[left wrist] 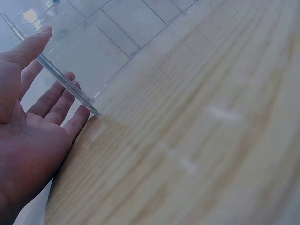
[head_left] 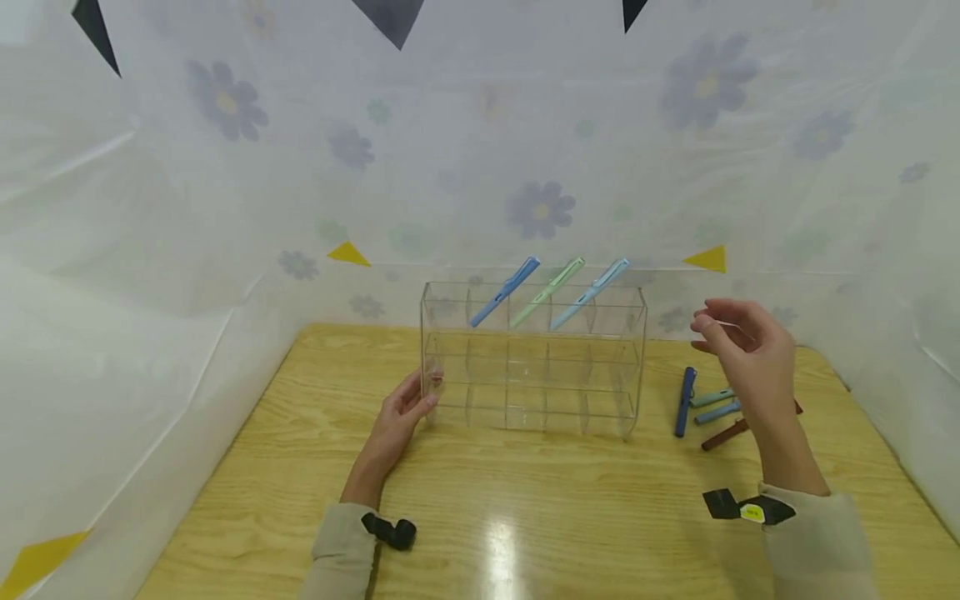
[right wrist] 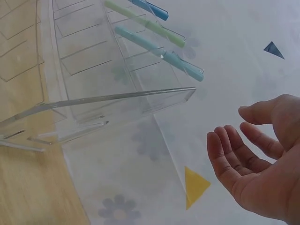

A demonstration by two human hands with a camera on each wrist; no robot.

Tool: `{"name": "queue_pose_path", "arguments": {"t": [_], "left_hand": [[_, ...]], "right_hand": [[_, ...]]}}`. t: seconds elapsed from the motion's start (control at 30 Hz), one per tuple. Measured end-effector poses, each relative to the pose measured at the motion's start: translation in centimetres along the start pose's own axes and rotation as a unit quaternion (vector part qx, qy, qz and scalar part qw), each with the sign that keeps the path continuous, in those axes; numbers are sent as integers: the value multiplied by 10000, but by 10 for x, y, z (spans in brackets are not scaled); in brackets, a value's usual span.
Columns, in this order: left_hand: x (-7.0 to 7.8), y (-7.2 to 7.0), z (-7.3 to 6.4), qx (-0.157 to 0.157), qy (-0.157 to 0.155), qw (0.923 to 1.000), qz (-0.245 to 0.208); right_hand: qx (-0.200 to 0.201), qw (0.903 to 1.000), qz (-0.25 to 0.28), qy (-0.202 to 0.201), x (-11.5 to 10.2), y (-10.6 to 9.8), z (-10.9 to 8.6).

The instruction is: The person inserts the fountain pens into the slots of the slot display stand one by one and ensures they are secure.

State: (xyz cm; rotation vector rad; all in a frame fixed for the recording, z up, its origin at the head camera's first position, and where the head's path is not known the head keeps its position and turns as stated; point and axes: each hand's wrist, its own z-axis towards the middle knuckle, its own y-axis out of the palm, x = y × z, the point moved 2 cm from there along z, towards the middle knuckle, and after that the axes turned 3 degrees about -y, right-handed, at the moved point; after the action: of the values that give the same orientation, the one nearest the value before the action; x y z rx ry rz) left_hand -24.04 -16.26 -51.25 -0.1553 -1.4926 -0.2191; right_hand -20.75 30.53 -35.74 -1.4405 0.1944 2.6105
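Head view first: your clear rack (head_left: 529,387) stands on the wood-grain tabletop (head_left: 465,500), and your left hand (head_left: 397,421) has it by the left side, thumb in front, other fingers behind. Your right hand (head_left: 750,350) is up in the air off to the right, nothing in it, fingers loosely bent. Three pens lean in the top row, all slanted the same way with clips up: blue pen (head_left: 505,292), green pen (head_left: 547,292), pale blue pen (head_left: 590,293). Loose by your right forearm: dark blue pen (head_left: 684,402), second green pen (head_left: 711,397), second pale blue pen (head_left: 717,412), brown pen (head_left: 726,434). I'd say you're partway through filling the rack, between pens; the next move calls for a light pinch on a loose one, with the left hand steadying.

Left wrist: the side panel runs between your thumb and fingers. Thin, glossy, square-edged, probably acrylic, with straight dividers. It's pretty washed out here, so I can't tell how hard you're gripping.

Right wrist: bare palm, relaxed fingers, thumb clear of the fingertips, hand well apart from the rack. The racked pens are slim, rounded barrels with wire clips, and the flower-printed sheet (right wrist: 140,183) behind looks like soft plastic.
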Motion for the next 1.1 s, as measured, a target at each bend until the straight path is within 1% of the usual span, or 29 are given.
{"name": "queue_pose_path", "arguments": {"t": [0.13,0.3,0.43,0.53,0.63,0.8,0.93,1.0,1.1], "left_hand": [[0,-1,1,5,54,10000,-13],[0,-1,5,-57,137,9999,-26],[-1,-2,4,-67,120,9999,-1],[-1,-1,3,-38,85,10000,-8],[-2,-1,1,-25,39,10000,-40],[-3,0,1,-77,48,9999,-77],[-3,0,2,-72,101,9999,-56],[-2,-1,1,-49,122,9999,-50],[-1,-1,1,-72,161,9998,-41]], "right_hand": [[162,9996,-136,186,6,-9,-12],[241,9989,-135,385,14,-20,-23],[264,9989,-32,381,22,-28,-30],[180,9990,31,399,32,-34,-37],[205,9983,-12,553,42,-40,-45],[536,9940,-356,887,51,-55,-58],[760,9879,-728,1140,58,-67,-61],[839,9811,-1229,1238,62,-74,-62],[931,9672,-1875,1435,67,-83,-65]]}}
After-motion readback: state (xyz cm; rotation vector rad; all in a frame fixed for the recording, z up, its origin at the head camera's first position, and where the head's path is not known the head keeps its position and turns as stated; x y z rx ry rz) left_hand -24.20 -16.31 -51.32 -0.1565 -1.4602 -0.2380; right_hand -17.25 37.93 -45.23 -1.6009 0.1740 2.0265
